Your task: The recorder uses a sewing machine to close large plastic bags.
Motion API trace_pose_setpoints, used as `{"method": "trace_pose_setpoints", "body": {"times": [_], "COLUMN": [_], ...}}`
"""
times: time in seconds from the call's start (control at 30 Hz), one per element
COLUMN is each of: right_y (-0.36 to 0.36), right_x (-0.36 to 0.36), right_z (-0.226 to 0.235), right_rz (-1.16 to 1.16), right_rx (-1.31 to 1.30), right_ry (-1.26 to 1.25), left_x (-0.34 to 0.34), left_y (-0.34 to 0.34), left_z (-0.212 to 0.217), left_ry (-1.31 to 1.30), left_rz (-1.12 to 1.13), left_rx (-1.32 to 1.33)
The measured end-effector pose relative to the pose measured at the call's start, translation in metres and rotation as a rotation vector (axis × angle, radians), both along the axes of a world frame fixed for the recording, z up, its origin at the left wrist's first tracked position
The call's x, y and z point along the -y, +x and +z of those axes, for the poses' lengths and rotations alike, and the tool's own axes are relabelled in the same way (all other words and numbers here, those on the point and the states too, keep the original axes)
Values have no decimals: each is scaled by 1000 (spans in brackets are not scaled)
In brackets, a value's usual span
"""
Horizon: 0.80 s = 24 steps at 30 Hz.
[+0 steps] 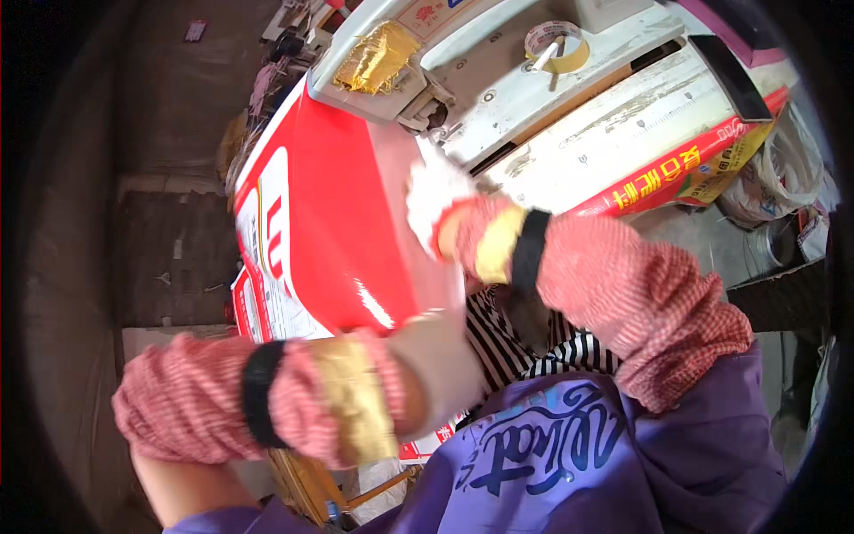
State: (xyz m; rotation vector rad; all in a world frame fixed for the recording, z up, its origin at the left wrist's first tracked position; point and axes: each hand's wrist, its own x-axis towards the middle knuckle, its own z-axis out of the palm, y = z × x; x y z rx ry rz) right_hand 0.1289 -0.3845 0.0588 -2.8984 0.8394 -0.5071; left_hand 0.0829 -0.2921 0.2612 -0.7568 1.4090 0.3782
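Observation:
A large stack of glossy red and white printed sheets (329, 214) lies on the white machine table (614, 125) in front of me. My left hand (436, 360), in a pale glove with a red checked sleeve cover, presses against the stack's near edge. At the far right corner of the stack, close to the machine's clamp, sits my right hand (438, 191) in a white glove. Both hands grip the sheets' edges; the fingers are partly hidden by the paper.
A roll of tape (556, 44) and a crumpled gold foil piece (378, 55) rest on the machine top. A red printed strip (676, 173) runs along the table's side. Bags and clutter (783, 178) lie at right. Dark floor at left.

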Motion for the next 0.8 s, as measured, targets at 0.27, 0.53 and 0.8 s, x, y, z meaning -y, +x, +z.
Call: {"method": "trace_pose_setpoints", "body": {"times": [0.27, 0.53, 0.8], "right_y": [-62, -31, 29], "right_x": [-38, -10, 12], "right_z": [51, 54, -6], "right_rz": [173, -439, -499], "right_rx": [858, 214, 540], "right_ry": [410, 702, 280], "left_x": [-17, -22, -9], "left_y": [15, 15, 11], "left_z": [-20, -16, 4], "left_ry": [95, 38, -4], "left_rz": [-208, -165, -256], "left_rx": [-410, -476, -114]}}
